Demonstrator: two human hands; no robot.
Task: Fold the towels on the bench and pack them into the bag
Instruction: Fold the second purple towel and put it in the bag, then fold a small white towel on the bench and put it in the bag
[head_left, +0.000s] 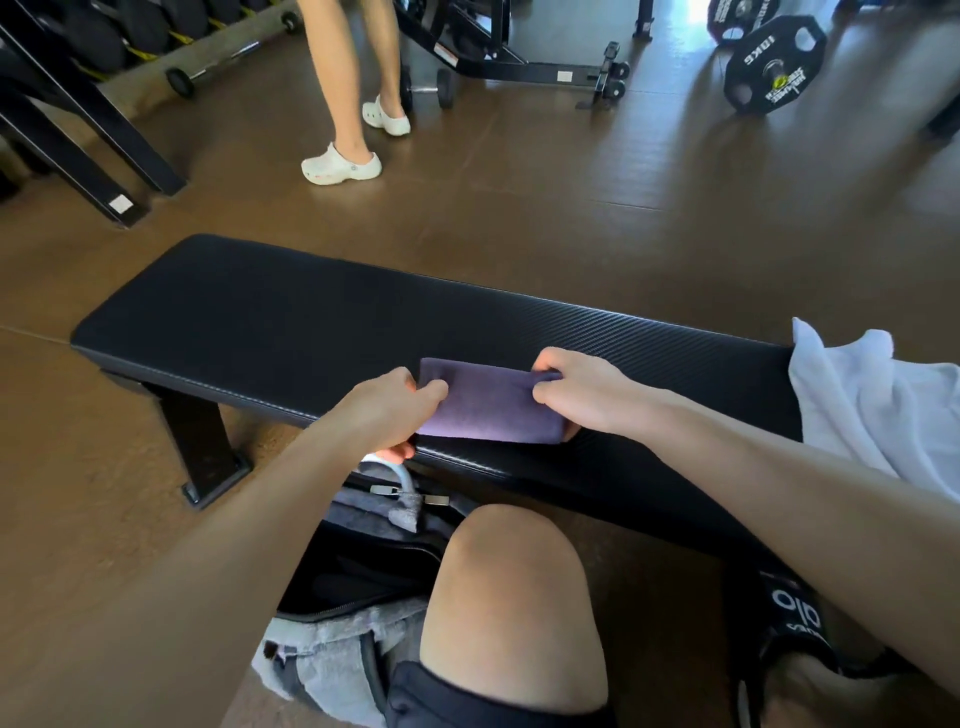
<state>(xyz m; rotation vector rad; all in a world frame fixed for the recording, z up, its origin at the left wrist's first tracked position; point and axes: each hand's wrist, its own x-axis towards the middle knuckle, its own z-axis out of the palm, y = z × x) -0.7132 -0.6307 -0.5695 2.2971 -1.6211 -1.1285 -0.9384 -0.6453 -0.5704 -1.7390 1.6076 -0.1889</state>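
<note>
Two hands, left hand (400, 402) and right hand (576, 392), each pinch an end of the folded purple terry towel (488, 408) at centre frame on the black padded desk (311, 317); uneven grip risks unfolding before the grey fabric bag (363, 571) below.

Folded purple towel (488, 405), pinched at both ends between left hand (387, 410) and right hand (582, 392). White towel (878, 410), crumpled, right of the right hand. Grey bag (358, 566), unzipped, below the left hand.

Head view only | I see from the wearer's head, facing forward and down | close over the bench (322, 312) | wide angle, floor beyond.
</note>
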